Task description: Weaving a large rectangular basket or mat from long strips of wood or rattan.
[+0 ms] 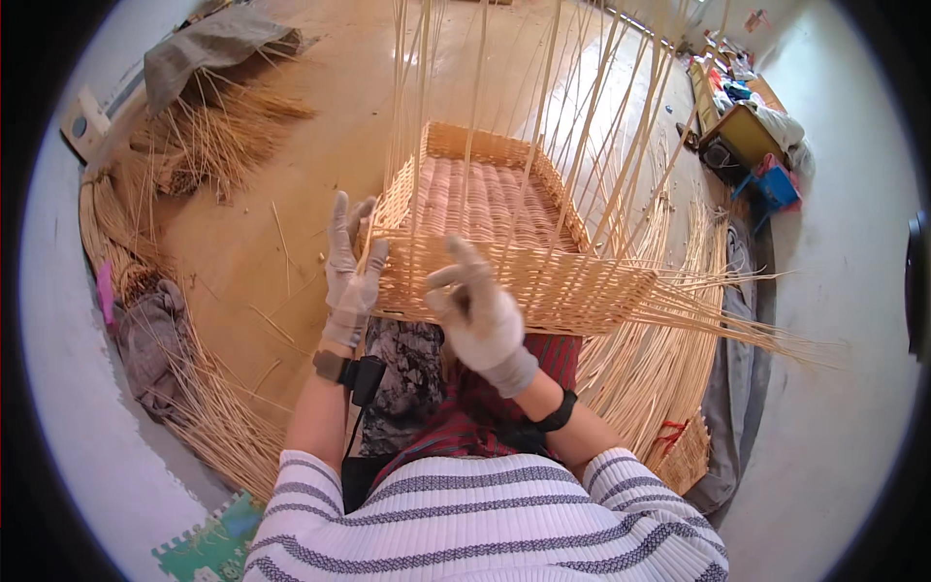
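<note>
A half-woven rectangular wicker basket (524, 281) rests over my lap, with a woven base (485, 199) and low walls. Tall thin stakes (472, 116) rise from its walls. Both hands wear pale gloves. My left hand (351, 276) grips the near left corner, thumb on the close wall and fingers along the left side. In front of the close wall is my right hand (480, 315), slightly blurred. Its index finger points up toward the weave and the others are loosely bent, with no strand visible in them. Loose strand ends (747, 325) stick out from the right corner.
Long cane strands (645, 378) lie on the floor at the right, beside a grey cloth (732, 388). More cane bundles (213, 131) lie at the far left, partly under a grey cover (218, 48). A blue stool (771, 189) stands by the right wall.
</note>
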A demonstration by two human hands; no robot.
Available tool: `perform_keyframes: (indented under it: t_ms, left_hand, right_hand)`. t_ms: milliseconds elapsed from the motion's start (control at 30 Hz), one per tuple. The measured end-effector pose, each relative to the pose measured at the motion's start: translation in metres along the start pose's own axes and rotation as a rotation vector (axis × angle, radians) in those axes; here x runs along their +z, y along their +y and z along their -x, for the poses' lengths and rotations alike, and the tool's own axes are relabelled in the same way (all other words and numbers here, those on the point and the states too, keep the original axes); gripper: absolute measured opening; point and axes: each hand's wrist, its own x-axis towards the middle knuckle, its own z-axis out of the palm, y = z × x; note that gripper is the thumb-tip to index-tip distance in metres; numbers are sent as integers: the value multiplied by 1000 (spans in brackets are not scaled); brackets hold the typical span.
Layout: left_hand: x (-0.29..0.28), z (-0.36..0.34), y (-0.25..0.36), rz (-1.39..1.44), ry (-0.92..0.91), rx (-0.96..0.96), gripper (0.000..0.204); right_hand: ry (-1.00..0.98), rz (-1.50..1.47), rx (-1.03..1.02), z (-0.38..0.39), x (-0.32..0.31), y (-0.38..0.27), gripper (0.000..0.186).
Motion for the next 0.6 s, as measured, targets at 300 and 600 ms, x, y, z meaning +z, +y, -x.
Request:
perform_keyframes:
  t_ms: [300, 600]
  left_hand:
    - [-40, -40, -5, 28, -312, -78, 78]
    - [5, -43, 3, -159, -31, -161, 58]
  right_hand:
    - [-142, 8, -419, -17, 28, -27, 26]
    - [325, 424, -161, -89, 6, -17, 38]
